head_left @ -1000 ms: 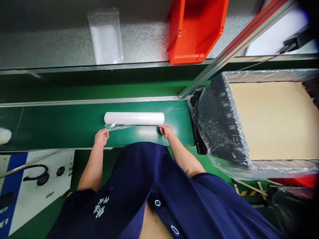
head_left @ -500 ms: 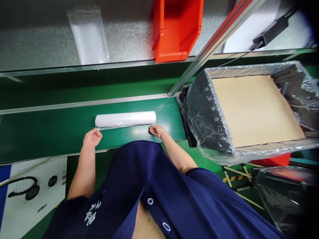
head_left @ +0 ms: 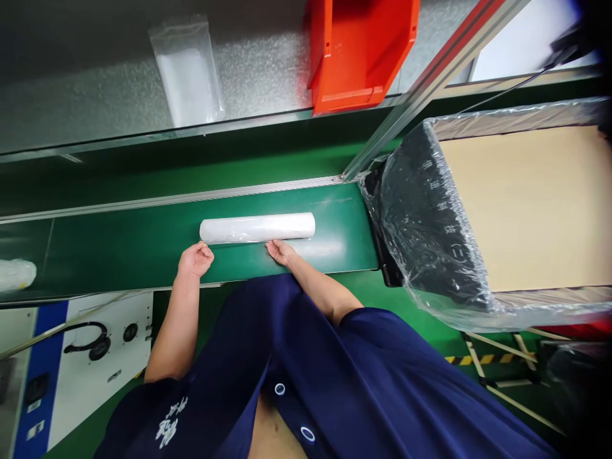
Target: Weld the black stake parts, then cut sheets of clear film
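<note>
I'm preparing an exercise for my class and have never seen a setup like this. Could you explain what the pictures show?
There is no machine here: a person works with two bare hands. The camera is worn on the head, looking forward and down, so the dark blue shirt fills the bottom.

On the green work surface lies a white roll. The left hand is at its left end, and the right hand is at its near edge; whether either grips anything is hard to tell. A whitish object lies far left.

Beyond, a metal shelf holds an orange-red bin and a clear bag.
</note>
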The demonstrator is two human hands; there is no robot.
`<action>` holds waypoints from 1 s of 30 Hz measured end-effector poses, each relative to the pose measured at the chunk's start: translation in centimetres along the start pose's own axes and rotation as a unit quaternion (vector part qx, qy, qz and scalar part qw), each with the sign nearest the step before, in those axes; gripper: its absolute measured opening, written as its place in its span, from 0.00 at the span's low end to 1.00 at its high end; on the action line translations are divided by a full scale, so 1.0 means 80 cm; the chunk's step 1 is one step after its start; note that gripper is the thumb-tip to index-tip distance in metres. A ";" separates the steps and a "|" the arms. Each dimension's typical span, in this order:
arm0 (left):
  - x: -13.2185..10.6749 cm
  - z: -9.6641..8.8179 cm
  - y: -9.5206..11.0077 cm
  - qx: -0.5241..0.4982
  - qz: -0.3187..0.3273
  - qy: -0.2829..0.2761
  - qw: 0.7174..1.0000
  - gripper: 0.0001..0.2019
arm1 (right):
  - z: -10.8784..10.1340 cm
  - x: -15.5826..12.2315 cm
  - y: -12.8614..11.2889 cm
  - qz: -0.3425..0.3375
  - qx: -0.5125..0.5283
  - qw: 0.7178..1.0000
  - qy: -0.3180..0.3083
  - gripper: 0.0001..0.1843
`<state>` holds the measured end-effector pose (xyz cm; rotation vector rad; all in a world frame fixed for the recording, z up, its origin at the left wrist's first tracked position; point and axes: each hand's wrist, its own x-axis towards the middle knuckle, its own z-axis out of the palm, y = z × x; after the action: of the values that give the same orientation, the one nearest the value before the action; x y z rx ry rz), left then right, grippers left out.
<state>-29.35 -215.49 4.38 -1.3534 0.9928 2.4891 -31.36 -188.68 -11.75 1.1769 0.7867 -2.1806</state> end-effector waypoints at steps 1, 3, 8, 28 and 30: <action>0.000 -0.001 0.001 0.004 0.000 -0.002 1.000 0.09 | -0.002 0.000 0.001 -0.003 0.011 1.000 0.006 0.09; 0.002 -0.002 0.004 0.018 -0.001 -0.003 1.000 0.09 | -0.006 -0.004 0.004 -0.005 0.028 1.000 0.013 0.09; 0.011 -0.004 0.018 0.042 0.002 -0.001 0.999 0.09 | -0.012 -0.033 0.007 0.011 0.051 0.999 0.006 0.10; 0.029 -0.080 0.003 0.025 -0.036 -0.026 0.999 0.09 | -0.094 -0.094 -0.039 -0.142 0.200 0.966 0.079 0.23; 0.025 -0.081 0.001 0.043 -0.032 0.009 0.999 0.08 | -0.099 -0.097 -0.051 -0.140 0.116 0.978 0.105 0.15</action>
<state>-26.01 -219.86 0.39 -1.3618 1.0315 2.3635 -26.15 -178.90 -7.69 1.5119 0.8462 -2.4584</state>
